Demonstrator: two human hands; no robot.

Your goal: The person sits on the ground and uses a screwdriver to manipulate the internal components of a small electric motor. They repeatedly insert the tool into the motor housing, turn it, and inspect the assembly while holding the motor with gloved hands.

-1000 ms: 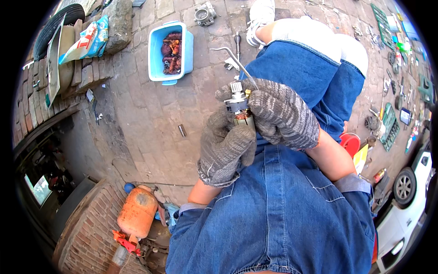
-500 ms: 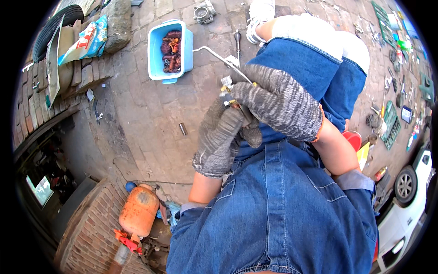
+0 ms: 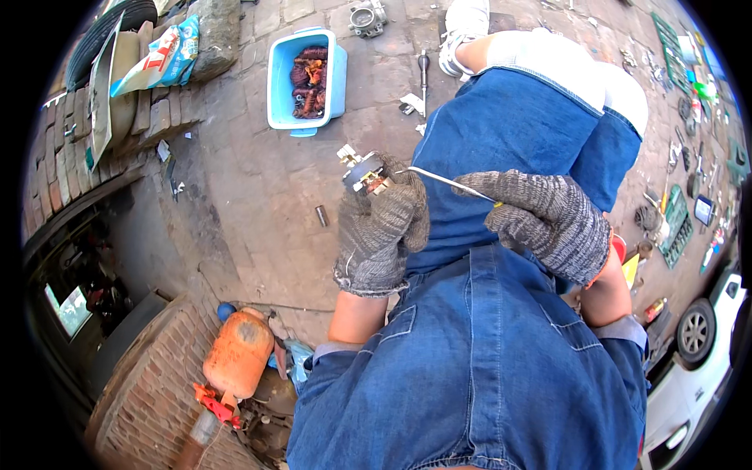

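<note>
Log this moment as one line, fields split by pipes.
left hand: holding copper-wound motor part | right hand: holding bent-tip metal pick | ground: light-blue tub of reddish-brown coils

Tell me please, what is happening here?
A person's gloved left hand holds up a small, partly copper-coloured mechanical part. The gloved right hand holds a thin, bent metal tool, its tip close to the left glove; whether it touches, I cannot tell. On the paved ground, a light blue tub contains reddish-brown parts, and a small metal cylinder lies just left of the left hand.
</note>
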